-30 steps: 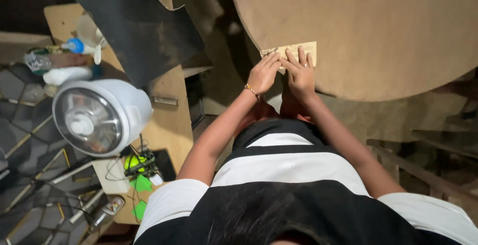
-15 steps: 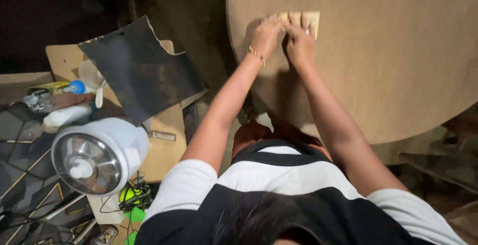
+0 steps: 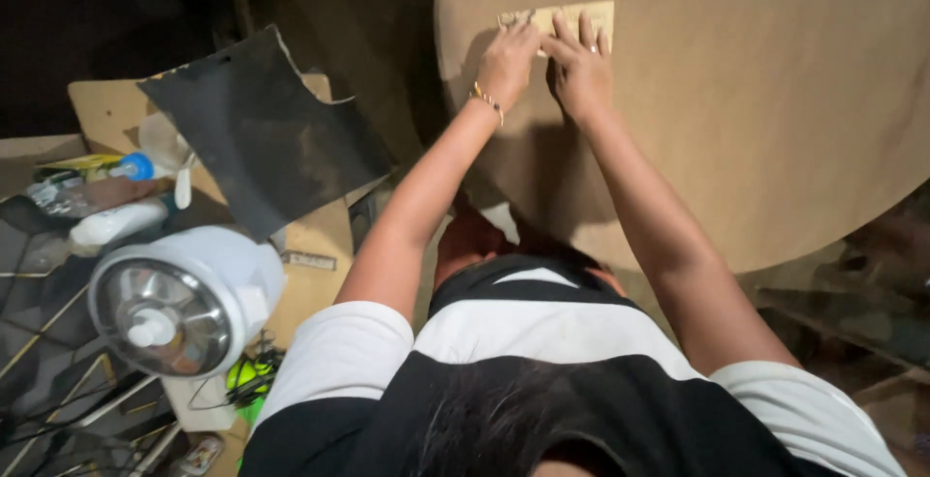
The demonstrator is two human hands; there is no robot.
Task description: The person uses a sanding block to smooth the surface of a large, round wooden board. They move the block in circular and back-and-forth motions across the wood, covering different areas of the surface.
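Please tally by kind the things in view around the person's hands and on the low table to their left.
Round wooden board: 1
Sandpaper piece under the hands: 1
Dark sheet: 1
White lamp: 1
Bottles: 2
Total: 6

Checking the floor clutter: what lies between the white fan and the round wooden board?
In the head view, a torn black sheet lies between the white fan and round board.
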